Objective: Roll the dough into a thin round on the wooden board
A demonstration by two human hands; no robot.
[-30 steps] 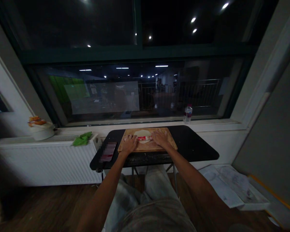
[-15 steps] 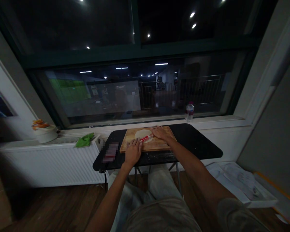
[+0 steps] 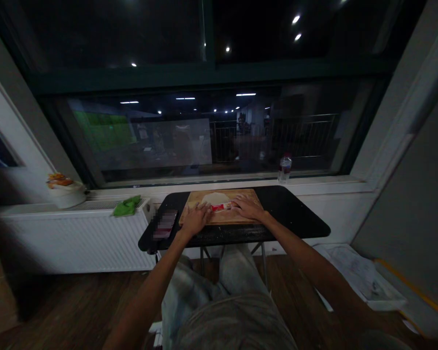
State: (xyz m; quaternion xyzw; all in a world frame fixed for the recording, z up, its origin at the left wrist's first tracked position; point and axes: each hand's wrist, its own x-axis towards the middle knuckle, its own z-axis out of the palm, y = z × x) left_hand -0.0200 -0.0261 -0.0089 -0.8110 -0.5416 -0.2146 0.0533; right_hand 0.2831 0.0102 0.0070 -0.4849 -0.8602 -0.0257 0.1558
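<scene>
A flat, pale round of dough [image 3: 215, 198] lies on a wooden board [image 3: 253, 195]. Across its near part runs a short cylinder with a red and white label [image 3: 219, 207], like a rolling pin in its wrapper. My left hand [image 3: 197, 217] rests over the cylinder's left end, fingers stretched forward. At the right end, my right hand [image 3: 248, 208] lies with its fingers spread, touching the cylinder. Both ends are hidden under the hands. The dough extends beyond the cylinder on the far side.
The board sits on a small black folding table [image 3: 292, 214]. A phone-like flat object [image 3: 166, 224], partly blurred, lies left. A water bottle [image 3: 284, 168] stands on the sill. A green cloth [image 3: 126, 206] and white bowl [image 3: 68, 194] rest on the radiator [image 3: 80, 245].
The cylinder has gone from slanted to nearly level across the dough. My right hand has come nearer and down onto its right end; my left hand has shifted slightly left.
</scene>
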